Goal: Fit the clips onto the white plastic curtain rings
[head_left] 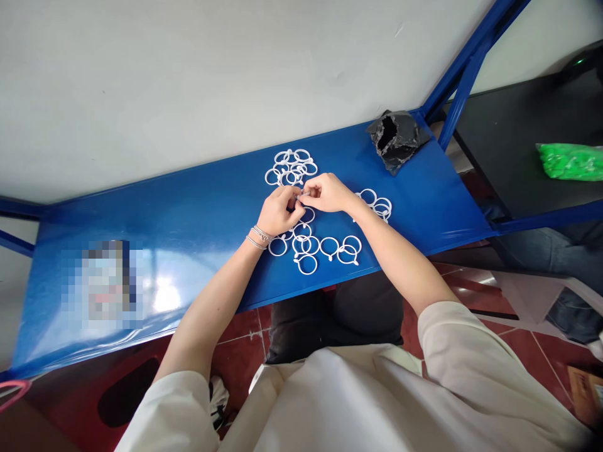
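My left hand (277,212) and my right hand (325,192) meet over the blue shelf (188,220), fingers pinched together on a small white plastic ring (298,198) between them. A pile of several white rings (291,167) lies just beyond my hands near the wall. More white rings (325,247) are spread in front of my hands near the shelf's front edge. Another small group of rings (379,205) lies to the right of my right wrist. Thin bracelets sit on my left wrist.
A crumpled black plastic bag (394,139) lies open at the shelf's right end. A blurred flat object (106,282) rests on the left of the shelf. A green bag (572,161) lies on a dark table at right. A blue frame post (464,81) rises there.
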`<state>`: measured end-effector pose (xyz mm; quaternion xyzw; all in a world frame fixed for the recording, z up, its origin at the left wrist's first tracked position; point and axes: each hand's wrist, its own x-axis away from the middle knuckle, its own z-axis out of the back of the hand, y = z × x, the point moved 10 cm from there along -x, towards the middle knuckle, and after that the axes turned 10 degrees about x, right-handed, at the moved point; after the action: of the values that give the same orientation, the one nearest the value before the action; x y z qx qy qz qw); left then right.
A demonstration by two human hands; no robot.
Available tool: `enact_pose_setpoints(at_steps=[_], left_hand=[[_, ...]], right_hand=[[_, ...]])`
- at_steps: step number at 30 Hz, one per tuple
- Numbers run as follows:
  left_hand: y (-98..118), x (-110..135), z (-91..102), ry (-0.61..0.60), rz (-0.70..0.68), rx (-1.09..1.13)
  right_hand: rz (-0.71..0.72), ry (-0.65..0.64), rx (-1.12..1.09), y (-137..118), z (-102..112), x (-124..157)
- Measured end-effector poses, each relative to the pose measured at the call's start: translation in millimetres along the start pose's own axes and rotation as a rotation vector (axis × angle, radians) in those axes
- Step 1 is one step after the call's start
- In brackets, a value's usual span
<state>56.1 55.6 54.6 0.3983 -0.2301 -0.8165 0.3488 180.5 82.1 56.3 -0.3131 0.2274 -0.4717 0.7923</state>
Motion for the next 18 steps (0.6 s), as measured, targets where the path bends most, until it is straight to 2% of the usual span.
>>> enact_pose_setpoints(at_steps=[5,11,18], left_hand=[[9,1,-3.1,-0.010,-0.059,-0.051],[20,4,-14.5,-0.043,-0.133,-0.243],[22,7,-19.5,-0.013,-0.136,-0.318]], right_hand=[[-0.029,-0.004,0.048,-1,1,0],[-0.085,-0.053,0.159,-9,0,3],[-0.120,-0.086,0.284,-18,-5,7]])
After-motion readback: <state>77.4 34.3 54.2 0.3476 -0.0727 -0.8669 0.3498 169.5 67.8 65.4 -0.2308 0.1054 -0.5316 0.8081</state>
